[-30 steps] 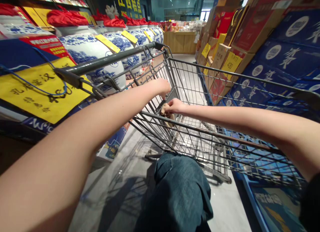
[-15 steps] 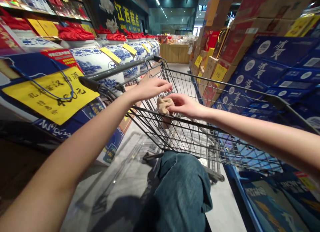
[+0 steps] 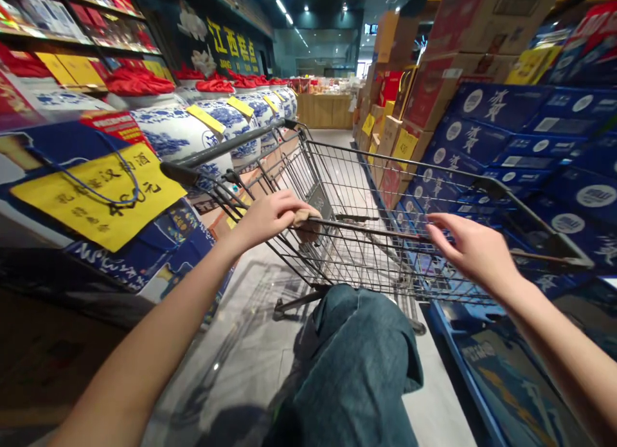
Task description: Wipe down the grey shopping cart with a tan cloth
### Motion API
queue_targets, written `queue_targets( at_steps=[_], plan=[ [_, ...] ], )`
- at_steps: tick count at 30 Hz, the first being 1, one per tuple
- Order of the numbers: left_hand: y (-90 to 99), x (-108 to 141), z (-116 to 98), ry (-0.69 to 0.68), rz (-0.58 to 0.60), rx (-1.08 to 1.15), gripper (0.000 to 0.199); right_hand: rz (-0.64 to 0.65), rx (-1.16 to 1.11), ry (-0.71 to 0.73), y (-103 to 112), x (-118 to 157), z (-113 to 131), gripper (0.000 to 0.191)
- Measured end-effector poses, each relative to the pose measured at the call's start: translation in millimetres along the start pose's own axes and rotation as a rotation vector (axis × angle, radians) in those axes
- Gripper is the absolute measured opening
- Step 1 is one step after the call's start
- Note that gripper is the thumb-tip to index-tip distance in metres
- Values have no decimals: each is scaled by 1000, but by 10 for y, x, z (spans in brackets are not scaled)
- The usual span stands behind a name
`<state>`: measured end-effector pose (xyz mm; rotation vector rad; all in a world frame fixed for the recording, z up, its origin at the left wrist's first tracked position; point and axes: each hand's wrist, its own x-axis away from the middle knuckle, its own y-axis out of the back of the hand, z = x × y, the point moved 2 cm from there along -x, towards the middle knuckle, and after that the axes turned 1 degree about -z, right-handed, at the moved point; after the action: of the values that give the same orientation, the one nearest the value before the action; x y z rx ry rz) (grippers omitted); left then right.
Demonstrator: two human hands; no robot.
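Note:
A metal shopping cart (image 3: 347, 148) with a dark wire basket stands sideways in front of me. On its near top rim lies a crumpled tan cloth (image 3: 305, 217), partly draped over the wire. My left hand (image 3: 270, 219) grips the cloth at the rim, its fingers partly hidden. Farther right, my right hand (image 3: 477, 249) hovers by the same rim, holding nothing, with thumb and fingers apart. Whether its fingertips touch the wire, I cannot tell.
Blue-and-white jars (image 3: 166, 122) with red cloth covers line the left, behind a box with a yellow price sign (image 3: 103, 196). Stacked blue cartons (image 3: 482, 135) rise on the right above a blue pallet (image 3: 457, 357). My bent knee (image 3: 366, 344) is close beneath the cart.
The cloth has passed from my right hand to my left hand, down on the rim. My right hand has moved right along the cart, and the view has shifted slightly.

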<state>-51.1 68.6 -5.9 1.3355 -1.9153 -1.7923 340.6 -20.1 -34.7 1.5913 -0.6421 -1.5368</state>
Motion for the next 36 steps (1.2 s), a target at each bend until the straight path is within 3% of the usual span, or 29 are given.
queue_targets(
  at_steps=[2, 3, 6, 10, 13, 16, 20, 23, 25, 27, 29, 33, 36],
  plan=[
    [-2, 35, -28, -4, -52, -23, 43, -27, 150, -129, 45, 257, -468, 45],
    [-9, 48, -46, 3, -75, -41, 41, 26, 226, -179, 37, 348, -643, 51],
    [-27, 86, -77, 87, -104, -156, 37, 15, 301, -436, -21, 462, -917, 54],
    [31, 195, 28, 248, -252, -360, 41, -104, 361, -595, -176, 371, -858, 52],
    [40, 253, 141, 285, -381, -397, 26, -168, 366, -569, -259, 317, -773, 50],
    [-112, 152, 88, 296, -421, -354, 23, -212, 365, -514, -295, 309, -710, 48],
    [-565, -170, -396, 111, -299, -267, 30, -213, 377, -383, -346, 227, -411, 43],
    [-829, -309, -789, -6, -244, -301, 34, -214, 308, -283, -435, 50, 63, 42],
    [-869, -302, -881, -24, -225, -321, 38, -157, 214, -195, -536, -100, 426, 44],
    [-794, -221, -786, -6, -221, -334, 39, -133, 115, -132, -636, -227, 737, 44],
    [-633, -91, -532, 53, -251, -344, 37, -144, 56, -157, -710, -306, 923, 44],
    [-315, 120, 21, 275, -402, -361, 28, -173, -7, -200, -778, -343, 999, 43],
    [-378, 64, -27, 433, -510, -350, 26, -191, -7, -221, -785, -336, 972, 43]
  ],
)
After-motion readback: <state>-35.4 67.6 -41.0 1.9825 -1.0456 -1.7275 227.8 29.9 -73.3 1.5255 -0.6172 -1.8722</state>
